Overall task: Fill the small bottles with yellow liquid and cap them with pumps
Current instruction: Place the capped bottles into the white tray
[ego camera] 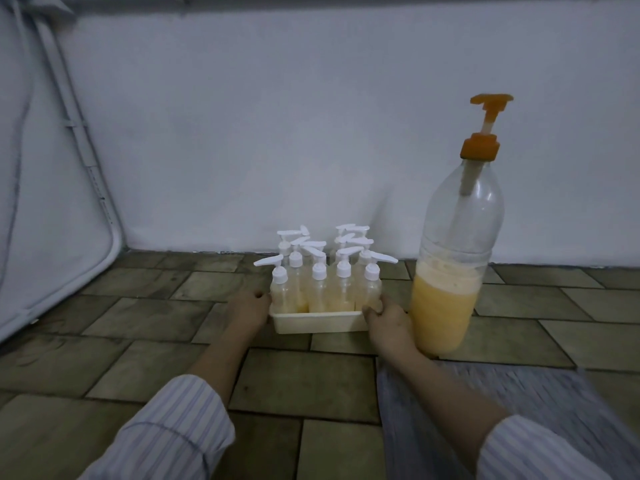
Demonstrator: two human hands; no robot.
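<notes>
Both hands grip a cream plastic tray on the tiled floor — left hand on its left end, right hand on its right. Clear bottles with white pumps crowd it; rear ones are half hidden. The big bottle stands just right.

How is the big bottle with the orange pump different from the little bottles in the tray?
The big bottle has an orange pump and stands alone on the floor; the little bottles have white pumps and sit packed in a cream tray. The big bottle is less than half full; the little bottles look mostly filled. Both are clear plastic with yellow liquid.
</notes>
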